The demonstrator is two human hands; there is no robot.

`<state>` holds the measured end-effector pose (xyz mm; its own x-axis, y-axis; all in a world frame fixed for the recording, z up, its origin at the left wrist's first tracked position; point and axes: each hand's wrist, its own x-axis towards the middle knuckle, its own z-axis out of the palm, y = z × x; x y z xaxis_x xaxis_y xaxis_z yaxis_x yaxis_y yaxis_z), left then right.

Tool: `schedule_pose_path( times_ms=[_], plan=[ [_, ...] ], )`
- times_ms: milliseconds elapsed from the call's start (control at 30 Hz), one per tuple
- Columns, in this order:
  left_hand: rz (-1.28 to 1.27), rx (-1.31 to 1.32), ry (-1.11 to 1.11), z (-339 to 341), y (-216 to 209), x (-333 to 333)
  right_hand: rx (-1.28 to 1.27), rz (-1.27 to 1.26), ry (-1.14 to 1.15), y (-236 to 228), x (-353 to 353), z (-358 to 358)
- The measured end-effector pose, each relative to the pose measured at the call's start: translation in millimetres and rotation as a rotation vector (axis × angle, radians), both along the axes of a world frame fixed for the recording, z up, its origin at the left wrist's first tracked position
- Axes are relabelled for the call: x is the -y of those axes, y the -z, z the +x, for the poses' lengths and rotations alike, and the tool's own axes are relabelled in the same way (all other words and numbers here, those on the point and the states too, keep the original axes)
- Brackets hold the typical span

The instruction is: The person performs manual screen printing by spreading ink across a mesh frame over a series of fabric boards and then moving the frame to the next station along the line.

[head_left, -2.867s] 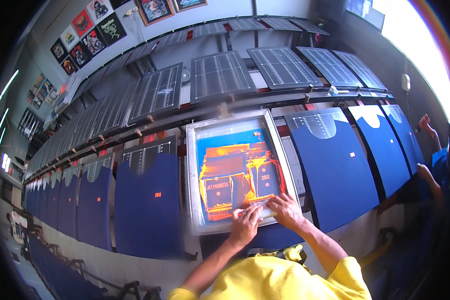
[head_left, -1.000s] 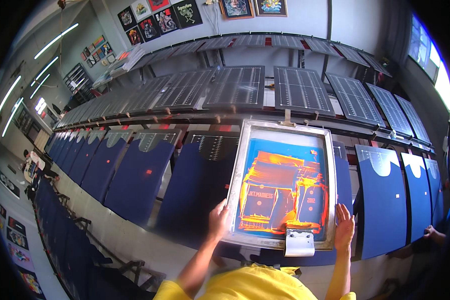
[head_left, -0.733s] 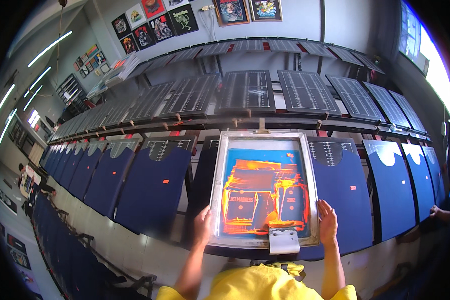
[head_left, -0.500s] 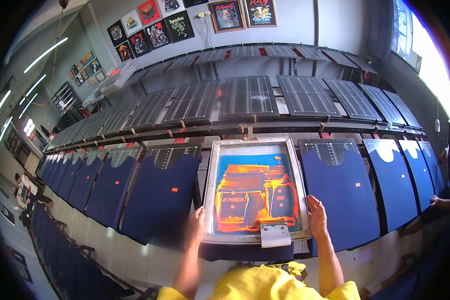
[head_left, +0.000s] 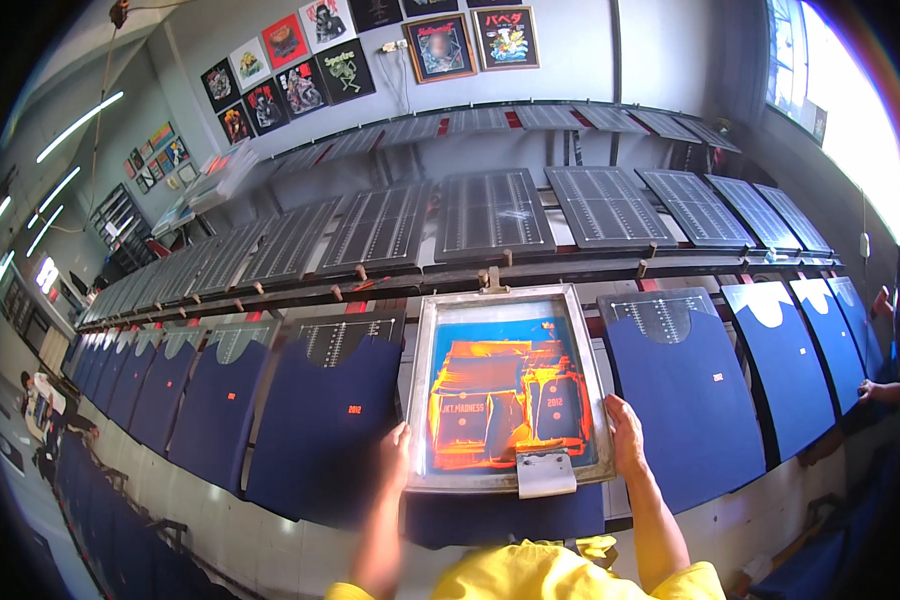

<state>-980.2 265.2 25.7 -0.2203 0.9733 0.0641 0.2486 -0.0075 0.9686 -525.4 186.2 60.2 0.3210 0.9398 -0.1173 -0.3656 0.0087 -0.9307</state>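
Observation:
Between my two hands is a screen printing frame [head_left: 470, 483] with a metal rim, above a dark blue shirt [head_left: 505, 515]. Bright orange ink [head_left: 480, 372] is smeared over its blue mesh. My left hand [head_left: 395, 458], slightly blurred, grips the left rim near the lower corner. My right hand [head_left: 627, 438] is closed on the right rim, fingers partly hidden. A pale metal plate [head_left: 547, 474] with two dark bolts overhangs the near rim. At the far rim, a metal bracket [head_left: 491, 281] meets the rail.
Navy shirts [head_left: 325, 425] with small orange prints lie on boards to the left, and another shirt [head_left: 685, 400] lies right. A dark rail [head_left: 390, 278] with pegs runs behind, then rows of bare boards [head_left: 495, 215]. Another person's hand [head_left: 878, 392] reaches in at the far right.
The whole view has shifted slightly, so the surroundings sit lower and a little left. Both hands keep their hold on the frame. The other person's hand at right has moved slightly.

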Motion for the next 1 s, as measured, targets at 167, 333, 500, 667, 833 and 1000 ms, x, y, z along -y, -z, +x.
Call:
schedule_pose_path(
  times_ms=[167,333,500,667,833,1000],
  plan=[
    [-0.065,0.097,0.044,-10,11,-3,-0.009,0.037,0.015,3,3,-8],
    [0.001,0.21,0.023,-22,29,-7,-0.001,0.064,0.018,0,1,-17],
    [-0.046,0.127,0.049,-13,28,-10,0.045,0.143,0.016,18,1,-13],
    [0.036,-0.168,0.014,-14,36,-9,0.21,0.123,0.041,24,1,-19],
    [0.077,-0.294,-0.057,-8,7,0,0.793,0.141,0.051,20,7,-28],
    [0.214,-0.221,0.04,23,-58,56,1.47,0.295,-0.436,-71,62,-72]
  ],
)
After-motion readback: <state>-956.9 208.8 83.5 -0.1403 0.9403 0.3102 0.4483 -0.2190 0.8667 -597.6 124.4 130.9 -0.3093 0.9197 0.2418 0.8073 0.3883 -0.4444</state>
